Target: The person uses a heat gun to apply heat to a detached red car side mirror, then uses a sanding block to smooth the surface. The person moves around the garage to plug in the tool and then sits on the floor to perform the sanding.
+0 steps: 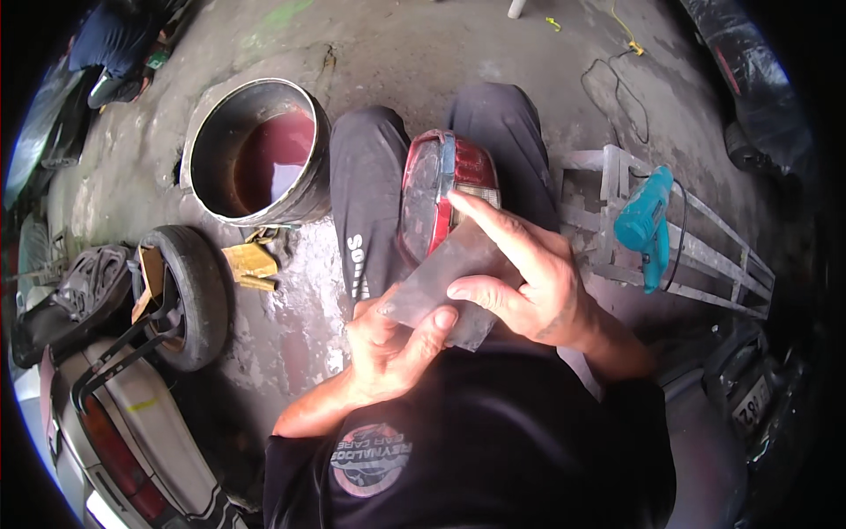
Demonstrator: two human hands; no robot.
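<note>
Both my hands hold a grey sheet that looks like sandpaper (pixel 432 286) in front of my lap. My left hand (pixel 388 348) pinches its lower left part, with the thumb on top. The right hand (pixel 538 286) grips the other side between thumb and fingers, its index finger stretched toward the tail light. That red car tail light (pixel 445 189) rests between my thighs, just beyond the sheet. Its left face is dull and greyish, and a clear ribbed section shows on the right. The sheet and my right hand cover its near end.
At the left stands a bucket (pixel 198 181) with reddish liquid. A teal power tool (pixel 648 225) lies on a metal ladder-like frame (pixel 705 229) at the right. Near left are a tyre (pixel 198 300) and a car's rear (pixel 150 423). Another person (pixel 115 48) crouches far left.
</note>
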